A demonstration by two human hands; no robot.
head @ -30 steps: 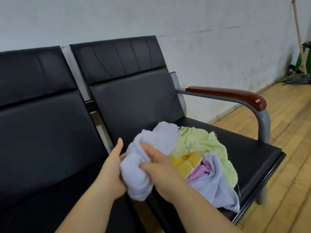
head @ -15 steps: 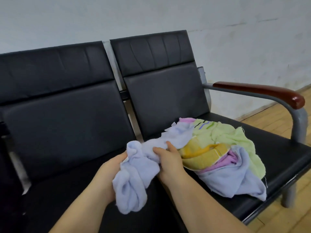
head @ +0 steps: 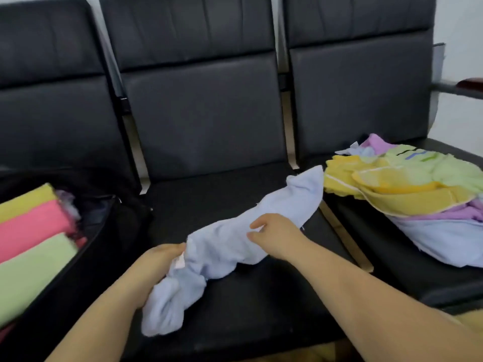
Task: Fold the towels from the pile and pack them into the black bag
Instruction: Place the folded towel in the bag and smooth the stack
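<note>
A crumpled light-blue towel (head: 251, 239) was held across the middle seat (head: 261, 304): its near end bunched in the left hand (head: 159, 265), its middle pinched by the right hand (head: 274, 236), likely for spreading. At 9 o'clock the black bag (head: 115, 231) held folded towels (head: 34, 246); at 2 o'clock lay the pile (head: 407, 192)

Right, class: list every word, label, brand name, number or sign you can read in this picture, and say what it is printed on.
None can be read.
Small white tag on the light blue towel, beside the left hand: too blurred to read.
Dark, blue and green dashes on the green towel in the pile: short marks, not legible as text.
Folded towels in the black bag and the black seats: no text visible.
</note>
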